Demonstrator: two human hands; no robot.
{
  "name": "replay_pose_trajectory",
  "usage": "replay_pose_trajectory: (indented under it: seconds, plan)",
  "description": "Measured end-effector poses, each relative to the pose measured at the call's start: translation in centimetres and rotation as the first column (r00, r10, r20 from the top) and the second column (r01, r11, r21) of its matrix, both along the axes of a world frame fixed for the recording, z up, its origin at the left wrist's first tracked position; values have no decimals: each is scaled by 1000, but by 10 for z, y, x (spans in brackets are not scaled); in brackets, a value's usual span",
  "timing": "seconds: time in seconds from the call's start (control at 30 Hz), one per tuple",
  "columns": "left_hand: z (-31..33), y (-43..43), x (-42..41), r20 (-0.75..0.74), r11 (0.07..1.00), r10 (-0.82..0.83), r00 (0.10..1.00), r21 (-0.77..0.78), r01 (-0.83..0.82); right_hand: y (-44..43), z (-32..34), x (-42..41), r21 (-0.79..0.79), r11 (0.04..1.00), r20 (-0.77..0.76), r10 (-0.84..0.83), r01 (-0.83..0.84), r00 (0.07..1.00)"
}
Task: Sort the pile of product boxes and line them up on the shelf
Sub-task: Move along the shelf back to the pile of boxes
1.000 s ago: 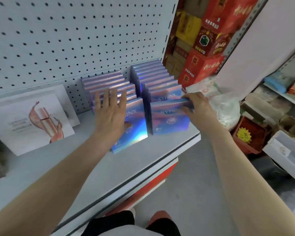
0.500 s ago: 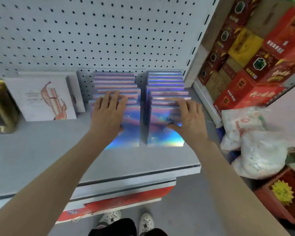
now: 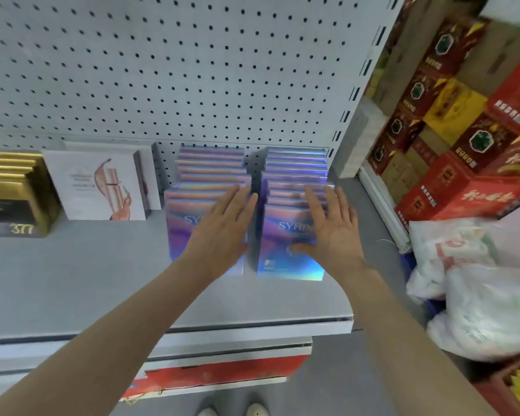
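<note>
Head view: two rows of holographic boxes (image 3: pixel 288 265) stand on the grey shelf (image 3: pixel 72 280), running front to back against the pegboard (image 3: pixel 192 70). The left row (image 3: pixel 210 166) holds perhaps eight and the right row (image 3: pixel 294 163) perhaps nine, but the top edges blur together, so the count is unsure. The left hand (image 3: pixel 222 226) lies flat on the left row's front box, fingers straight and together. The right hand (image 3: pixel 335 226) lies flat on the right row's front box, fingers spread and thumb out. Both hide part of the "SYRIN" lettering. Two white boxes (image 3: pixel 96 187) stand left of the rows. Gold boxes (image 3: pixel 9 187) beyond them are cut off by the frame edge.
</note>
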State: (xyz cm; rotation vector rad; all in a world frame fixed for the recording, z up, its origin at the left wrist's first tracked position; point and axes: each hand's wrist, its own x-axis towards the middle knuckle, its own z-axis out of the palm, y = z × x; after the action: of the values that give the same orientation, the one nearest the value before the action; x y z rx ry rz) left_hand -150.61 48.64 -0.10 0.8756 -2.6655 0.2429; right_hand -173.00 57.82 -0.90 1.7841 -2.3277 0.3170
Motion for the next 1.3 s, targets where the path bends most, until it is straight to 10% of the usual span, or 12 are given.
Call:
replay_pose_trajectory:
  seconds: [0.17,0.43,0.77,1.03,1.3]
  plan:
    - [-1,1,-56,81,994,-35,996,107,26,-9,7,-26,180,982,121,30,-52,992]
    - [-16,-2,-89,198,972,107,974,184,-144,-8,-5,-35,-45,988,100,153,-149,983]
    - [-16,2,-120,-9,960,258,966,113,-255,-27,4,-59,-140,962,44,244,-236,969]
    - [21,-28,-124,47,809,242,969,542,-228,-37,14,-67,29,979,359,180,-203,916]
    - [16,-30,-119,37,866,184,982,466,-179,-37,30,-82,-47,979,511,196,-201,837]
